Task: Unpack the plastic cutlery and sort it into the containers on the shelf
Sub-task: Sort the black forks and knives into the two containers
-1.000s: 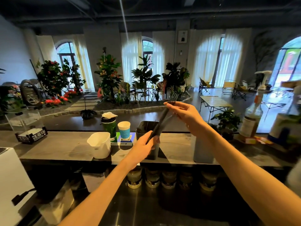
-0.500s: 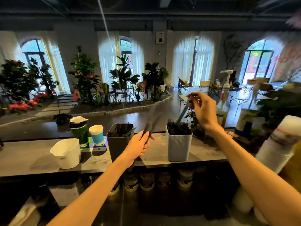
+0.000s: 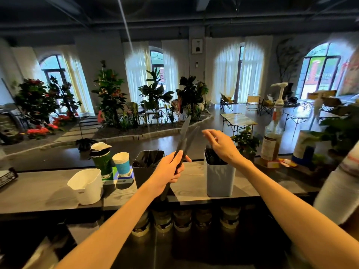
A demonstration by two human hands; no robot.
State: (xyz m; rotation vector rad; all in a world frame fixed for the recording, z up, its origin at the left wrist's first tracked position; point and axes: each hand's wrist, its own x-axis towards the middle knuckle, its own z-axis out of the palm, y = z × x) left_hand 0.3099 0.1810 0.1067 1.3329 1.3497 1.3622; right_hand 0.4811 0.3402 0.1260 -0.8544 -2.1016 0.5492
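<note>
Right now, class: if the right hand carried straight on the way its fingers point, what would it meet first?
Probably the black plastic knives gripped by the left hand; the right hand points left toward them, though depth is unclear.

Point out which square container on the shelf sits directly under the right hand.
The light blue container, full of black cutlery, sits under the right hand. The black container and white container stand further left.

Daylight glows through the curtained windows at the back, blown out white. The ceiling and under-shelf area are dim. Edges bow with wide-angle distortion; the right side smears with blur.
</note>
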